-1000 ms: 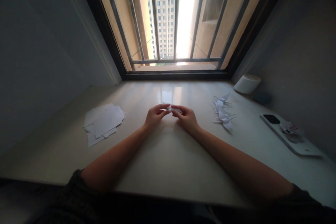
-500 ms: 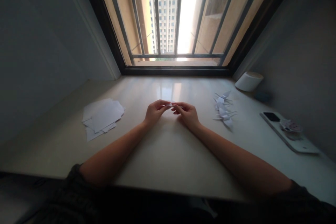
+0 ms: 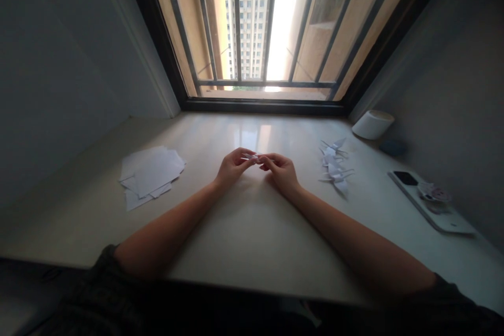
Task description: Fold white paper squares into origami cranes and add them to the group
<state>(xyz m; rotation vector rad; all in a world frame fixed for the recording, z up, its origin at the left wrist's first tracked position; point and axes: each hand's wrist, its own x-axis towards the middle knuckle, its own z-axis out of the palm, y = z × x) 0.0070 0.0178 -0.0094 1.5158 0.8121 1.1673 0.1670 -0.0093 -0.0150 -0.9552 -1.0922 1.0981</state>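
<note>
Both hands meet over the middle of the white tabletop (image 3: 252, 241), pinching a small folded piece of white paper (image 3: 249, 156) between them. My left hand (image 3: 231, 167) is closed on its left part, thumb toward me. My right hand (image 3: 281, 170) grips the other side with thumb and fingers bunched, hiding much of the paper. To the right of my hands lie several white folded paper cranes (image 3: 337, 172), close together. Loose white paper sheets (image 3: 157, 173) are piled unevenly on the left.
At the far right, a phone (image 3: 441, 215) with a round grip on its back lies face down. Behind it stand a white cup-like object (image 3: 373, 124) and a dark rounded thing (image 3: 394, 146) by the wall. A barred window (image 3: 262, 106) closes off the back.
My left fingers have shifted slightly, and more of the folded paper shows between them now. Both hands still hold it in the same place. The view has moved a little.
</note>
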